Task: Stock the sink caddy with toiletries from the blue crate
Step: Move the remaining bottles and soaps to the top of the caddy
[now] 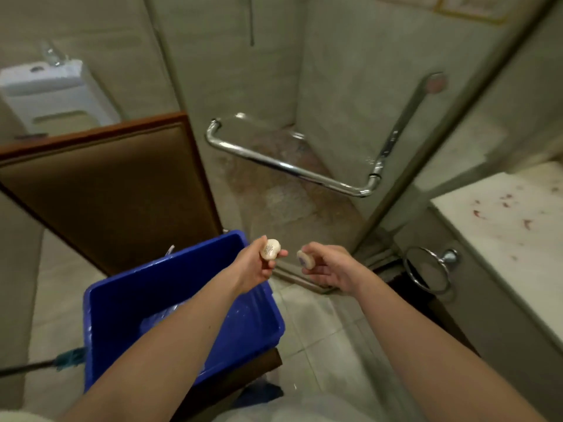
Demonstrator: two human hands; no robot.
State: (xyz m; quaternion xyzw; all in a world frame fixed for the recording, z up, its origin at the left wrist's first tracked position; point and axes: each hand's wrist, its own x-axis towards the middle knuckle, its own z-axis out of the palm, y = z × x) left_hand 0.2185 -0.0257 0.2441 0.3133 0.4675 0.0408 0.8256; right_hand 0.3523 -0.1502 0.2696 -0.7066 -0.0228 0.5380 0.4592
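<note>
The blue crate [128,303] stands low at the centre left, with clear plastic wrapping showing inside it. My left hand [254,266] hovers over the crate's far right corner and grips a small round cream soap [270,249] with dark print. My right hand [330,266] is just to the right, above the tiled floor, holding a second small round soap [305,258] between thumb and fingers. The two soaps are a short gap apart. No sink caddy is in view.
A brown padded door panel [106,190] stands behind the crate. Ahead is a glass shower door with a chrome handle [292,167]. A marble counter [502,220] with a chrome towel ring [426,269] below it runs along the right. A toilet [48,92] sits far left.
</note>
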